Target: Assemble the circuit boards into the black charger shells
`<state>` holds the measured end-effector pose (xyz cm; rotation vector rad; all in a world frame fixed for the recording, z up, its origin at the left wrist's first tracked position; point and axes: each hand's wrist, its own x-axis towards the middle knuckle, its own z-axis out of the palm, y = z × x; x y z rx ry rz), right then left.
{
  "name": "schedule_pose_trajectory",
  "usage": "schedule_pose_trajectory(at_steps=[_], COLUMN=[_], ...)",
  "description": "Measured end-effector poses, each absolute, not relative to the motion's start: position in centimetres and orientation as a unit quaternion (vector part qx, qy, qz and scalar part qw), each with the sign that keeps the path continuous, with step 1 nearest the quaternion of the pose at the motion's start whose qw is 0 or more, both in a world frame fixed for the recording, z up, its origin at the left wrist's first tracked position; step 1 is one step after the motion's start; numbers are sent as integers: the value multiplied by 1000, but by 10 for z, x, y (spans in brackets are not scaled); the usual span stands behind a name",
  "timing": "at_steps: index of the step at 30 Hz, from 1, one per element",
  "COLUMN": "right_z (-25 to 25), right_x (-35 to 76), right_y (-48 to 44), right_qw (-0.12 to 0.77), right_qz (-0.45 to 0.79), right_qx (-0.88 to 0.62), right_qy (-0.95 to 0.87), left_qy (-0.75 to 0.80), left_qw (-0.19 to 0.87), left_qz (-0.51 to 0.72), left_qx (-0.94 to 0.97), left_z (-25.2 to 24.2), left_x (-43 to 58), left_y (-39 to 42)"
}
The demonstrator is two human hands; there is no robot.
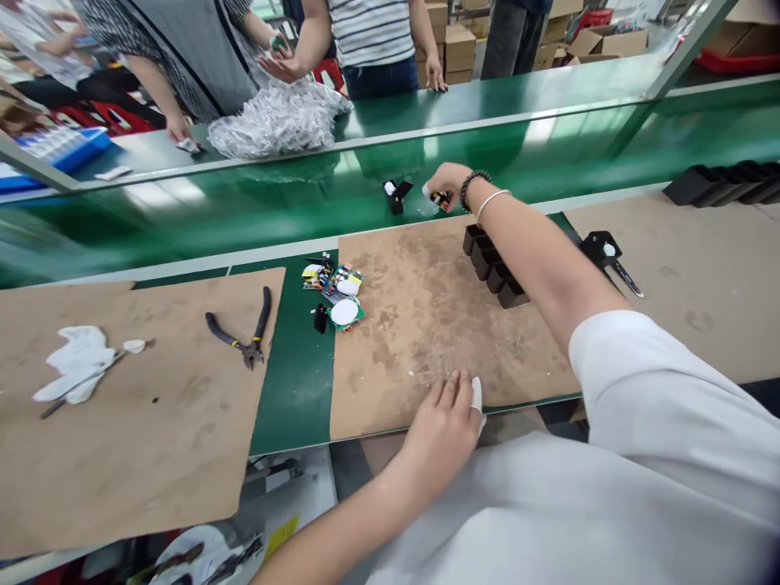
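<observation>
My right hand (pixel 449 183) reaches out over the green conveyor belt (pixel 256 199), its fingers closed on a small circuit board (pixel 439 199) with orange and dark parts. Left of it on the belt lies a black plastic piece (pixel 396 197) with a white spot. My left hand (pixel 448 414) lies flat on the front edge of the cardboard mat (pixel 402 349), holding nothing, a white cover on one finger. Several circuit boards (pixel 346 313) with white round pads sit at the mat's left edge. Beneath my right forearm stands a row of black boxes (pixel 495 268), partly hidden.
Pliers (pixel 251 351) and a white cloth (pixel 79 361) with a thin tool lie on the left cardboard. To the right are a black-handled tool (pixel 625 276) and more black boxes (pixel 725 185). Across the belt, people stand by a heap of clear plastic (pixel 277 122).
</observation>
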<state>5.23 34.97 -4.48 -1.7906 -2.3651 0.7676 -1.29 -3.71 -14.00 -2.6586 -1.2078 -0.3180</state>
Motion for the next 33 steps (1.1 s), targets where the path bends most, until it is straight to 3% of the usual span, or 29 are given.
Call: schedule_pose_trajectory(at_steps=[4, 9, 15, 19, 22, 25, 30, 33], right_z=[-4, 17, -37, -79, -99, -110, -113, -113], right_x=[96, 178, 256, 284, 295, 300, 296, 293], right_y=[313, 229, 116, 68, 57, 60, 70, 74], right_qw=[154, 346, 457, 473, 487, 449, 176, 118], right_qz=[460, 535, 481, 529, 491, 366, 205, 129], right_qx=[-490, -427, -480, -493, -495, -536, -604, -580], right_qy=[-725, -641, -574, -503, -527, -614, -750, -796], left_qy=[-399, -426, -490, -489, -463, -472, -502, -515], left_qw=[-21, -48, -97, -76, -46, -21, -37, -21], left_qz=[-162, -150, -186, -229, -238, -232, -226, -266], left_qx=[-902, -891, -846, -838, -852, -850, -834, -815], left_z=[-140, -142, -120, -109, -109, -115, -116, -108], left_x=[-44, -61, -32, 6, 27, 39, 46, 37], left_y=[-37, -46, -10, 30, 56, 78, 87, 59])
